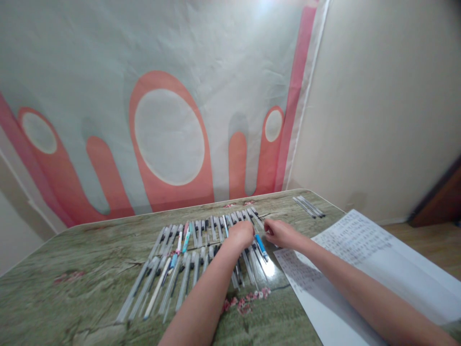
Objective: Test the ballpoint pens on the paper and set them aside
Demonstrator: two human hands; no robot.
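Observation:
Several clear-barrelled pens with dark tips or caps lie in two rough rows across the table. My left hand is over the right part of these rows, its fingers curled downward; what they hold, if anything, is hidden. Just right of it, a blue pen lies slanted between my two hands. My right hand is closed beside the right end of the upper row, and I cannot make out anything in its fingers. A teal pen and a pale pen with a blue end lie among the clear ones.
The table has a green wood-grain top with printed pink flowers. White sheets with handwriting lie under my right forearm. Several thin pens form a small group at the back right. A patterned curtain hangs behind the table.

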